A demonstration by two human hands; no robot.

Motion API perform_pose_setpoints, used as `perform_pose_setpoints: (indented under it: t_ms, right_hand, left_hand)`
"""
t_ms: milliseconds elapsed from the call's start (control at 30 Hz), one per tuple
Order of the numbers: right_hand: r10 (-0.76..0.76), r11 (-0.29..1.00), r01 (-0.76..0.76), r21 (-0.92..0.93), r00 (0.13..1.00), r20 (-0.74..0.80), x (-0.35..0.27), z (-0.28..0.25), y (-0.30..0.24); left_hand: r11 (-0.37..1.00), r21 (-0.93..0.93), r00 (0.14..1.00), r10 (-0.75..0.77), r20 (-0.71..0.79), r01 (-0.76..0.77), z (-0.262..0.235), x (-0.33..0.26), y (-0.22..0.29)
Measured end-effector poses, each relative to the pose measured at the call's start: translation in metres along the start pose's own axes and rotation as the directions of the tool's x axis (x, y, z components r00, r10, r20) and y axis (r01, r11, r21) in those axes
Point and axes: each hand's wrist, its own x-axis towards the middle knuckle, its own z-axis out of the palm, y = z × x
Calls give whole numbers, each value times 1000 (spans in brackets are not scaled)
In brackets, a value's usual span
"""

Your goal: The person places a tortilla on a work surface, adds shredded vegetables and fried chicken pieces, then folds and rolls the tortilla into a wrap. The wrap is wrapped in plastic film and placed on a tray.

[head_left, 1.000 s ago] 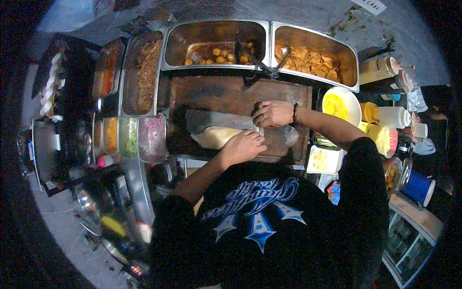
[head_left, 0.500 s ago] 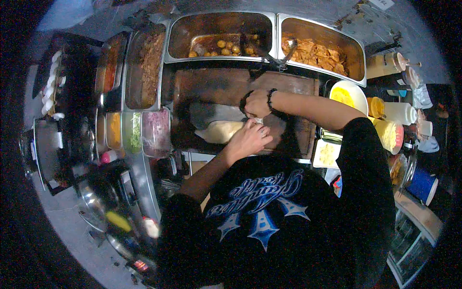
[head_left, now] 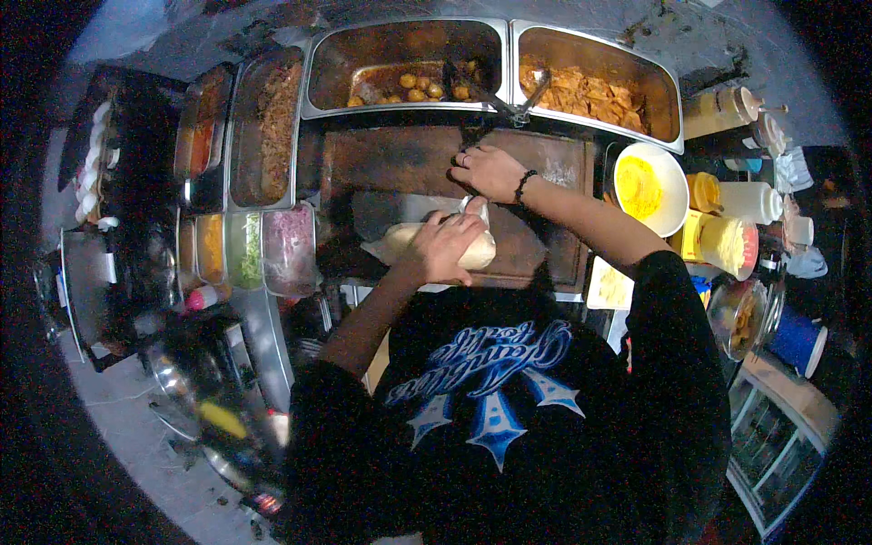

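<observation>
A pale, long wrap (head_left: 397, 242) lies on a sheet of thin greyish paper (head_left: 392, 207) across the brown board. My left hand (head_left: 447, 243) is laid over the wrap's right half, its fingers gripping it. A small white flap of paper (head_left: 480, 209) sticks up by those fingertips. My right hand (head_left: 491, 173), with a dark bead bracelet at the wrist, is just beyond the wrap, apart from it. Its fingers reach left, loosely bent, and I see nothing held in them; their tips are partly hidden.
Steel pans of potatoes (head_left: 418, 88) and saucy orange meat (head_left: 590, 98) line the board's (head_left: 536, 150) far side, with tongs (head_left: 520, 113) across them. At left are a brown filling pan (head_left: 275, 136) and tubs of chopped vegetables (head_left: 289, 245). A yellow-filled bowl (head_left: 652, 191) and sauce bottles (head_left: 758, 204) stand right.
Both hands were together at the wrap's right end. My right hand has drawn away to the far side, and my left hand has shifted back over the wrap, whose right end now shows.
</observation>
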Motion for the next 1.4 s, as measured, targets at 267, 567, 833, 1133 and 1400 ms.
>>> perform_pose_setpoints:
  t_ms: [267, 567, 833, 1133, 1400]
  right_hand:
    - [523, 773, -426, 470, 847, -93, -49, -52, -78]
    - [657, 674, -651, 350, 745, 120, -24, -41, -152]
    - [715, 698, -712, 77, 699, -28, -19, 6, -166]
    - [715, 642, -753, 141, 655, 243, -17, -11, -165]
    - [716, 660, -744, 106, 666, 209, -15, -19, -167]
  left_hand:
    - [999, -14, 995, -46, 91, 47, -2, -1, -18]
    - [936, -330, 980, 166, 112, -121, -10, 7, -67]
    - [952, -248, 982, 163, -91, -181, -46, -49, -109]
    - [880, -140, 890, 456, -20, -455, 12, -99, -179]
    - [858, -513, 998, -50, -27, 29, 3, -86, -141]
